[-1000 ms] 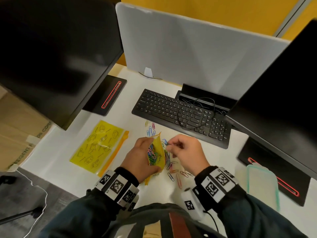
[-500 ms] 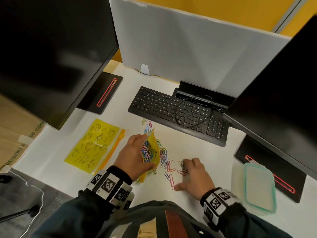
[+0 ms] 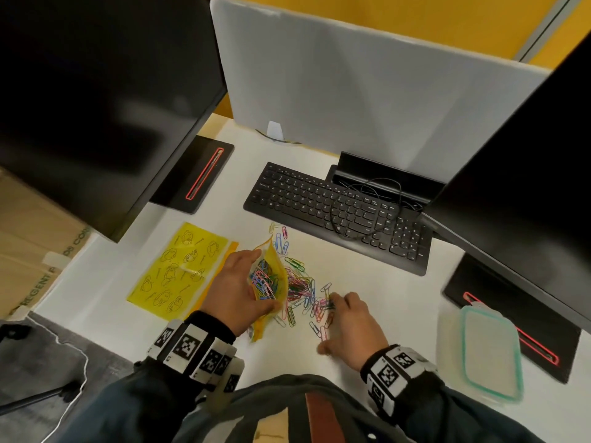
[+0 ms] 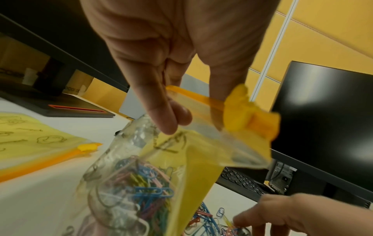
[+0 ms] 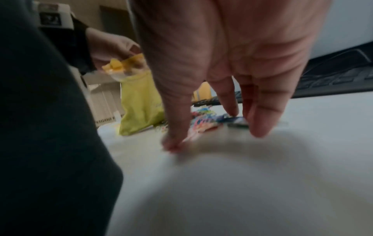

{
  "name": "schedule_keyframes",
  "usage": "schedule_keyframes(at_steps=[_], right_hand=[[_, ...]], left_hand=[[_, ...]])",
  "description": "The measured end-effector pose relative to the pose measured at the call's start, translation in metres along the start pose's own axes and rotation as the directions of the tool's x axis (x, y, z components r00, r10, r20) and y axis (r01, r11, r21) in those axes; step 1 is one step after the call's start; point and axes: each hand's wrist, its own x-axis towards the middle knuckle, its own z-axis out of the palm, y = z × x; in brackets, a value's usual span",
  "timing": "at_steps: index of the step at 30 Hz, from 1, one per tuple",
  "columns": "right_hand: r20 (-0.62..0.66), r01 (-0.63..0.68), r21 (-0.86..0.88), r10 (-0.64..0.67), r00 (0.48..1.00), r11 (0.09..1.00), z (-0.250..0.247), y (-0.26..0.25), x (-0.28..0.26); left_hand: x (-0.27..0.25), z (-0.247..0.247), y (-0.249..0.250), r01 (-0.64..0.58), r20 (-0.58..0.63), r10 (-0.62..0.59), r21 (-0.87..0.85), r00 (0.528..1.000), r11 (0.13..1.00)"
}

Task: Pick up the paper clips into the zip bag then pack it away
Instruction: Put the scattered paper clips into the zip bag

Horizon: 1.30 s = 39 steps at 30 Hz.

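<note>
My left hand (image 3: 235, 290) grips a small yellow zip bag (image 3: 277, 276) by its mouth and keeps it upright on the white desk; in the left wrist view the fingers (image 4: 161, 115) pinch the clear front wall, and the bag (image 4: 193, 167) holds many coloured paper clips (image 4: 141, 183). Loose paper clips (image 3: 300, 289) lie in a pile just right of the bag. My right hand (image 3: 347, 319) lies low over the pile's near side, its fingertips (image 5: 260, 127) touching clips (image 5: 203, 123) and the thumb on the desk.
A second, larger yellow zip bag (image 3: 179, 270) lies flat to the left. A black keyboard (image 3: 339, 212) with a loose cable sits behind the clips. A clear container with a green-rimmed lid (image 3: 489, 350) stands at the right. Dark monitors (image 3: 96, 100) overhang both sides.
My right hand came away from the bag's mouth, dropped to the desk and now reaches into the loose clips. The left hand has kept hold of the bag.
</note>
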Motion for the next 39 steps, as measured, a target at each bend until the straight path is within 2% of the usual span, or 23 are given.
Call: schedule_keyframes(at_steps=[7,11,15,20,24,26,29,31,33,35,37,39], right_hand=[[-0.132,0.105,0.044,-0.098,0.986,0.993,-0.004,-0.016,0.032],[-0.155,0.16,-0.02,-0.161,0.975,0.987,-0.009,-0.029,0.051],[-0.116,0.205,-0.101,-0.216,0.97,0.974,-0.013,-0.03,0.052],[-0.112,0.162,-0.055,-0.167,0.98,0.985,-0.016,-0.022,0.048],[-0.209,0.074,0.161,-0.039,0.977,0.984,-0.022,-0.017,0.04],[-0.272,0.106,0.29,-0.024,0.962,0.951,-0.032,-0.022,0.033],[-0.362,0.224,0.515,-0.027,0.932,0.827,-0.053,-0.045,0.02],[-0.38,0.299,0.564,-0.08,0.922,0.769,-0.067,-0.066,0.013],[-0.374,0.345,0.597,-0.13,0.918,0.724,-0.074,-0.084,0.009],[-0.357,0.36,0.689,-0.138,0.924,0.629,-0.077,-0.096,0.009],[-0.316,0.341,0.773,-0.142,0.938,0.535,-0.078,-0.104,0.009],[-0.281,0.316,0.805,-0.145,0.949,0.503,-0.071,-0.105,0.012]], left_hand=[[-0.001,0.002,-0.003,-0.013,0.028,0.013,0.019,1.0,1.0],[0.0,0.005,-0.002,-0.015,0.044,0.013,0.037,0.999,0.999],[0.001,0.007,-0.001,-0.02,0.044,0.019,0.031,0.999,0.999],[0.003,0.007,-0.003,-0.019,0.047,0.018,0.026,0.999,0.999],[0.003,0.004,-0.006,-0.017,0.034,0.017,0.011,0.999,1.0],[0.003,0.0,-0.009,-0.003,0.012,0.003,0.001,1.0,1.0],[0.003,-0.004,-0.011,0.007,-0.005,-0.007,-0.007,1.0,1.0],[0.003,-0.003,-0.008,0.002,0.01,-0.002,-0.009,1.0,1.0],[0.003,-0.002,-0.006,-0.002,0.024,0.002,-0.01,1.0,1.0],[0.003,-0.002,-0.004,-0.013,0.019,0.013,-0.018,1.0,1.0],[0.002,-0.005,0.0,-0.031,0.016,0.031,-0.028,0.999,0.999],[0.001,-0.007,0.002,-0.046,0.015,0.046,-0.023,0.999,0.999]])
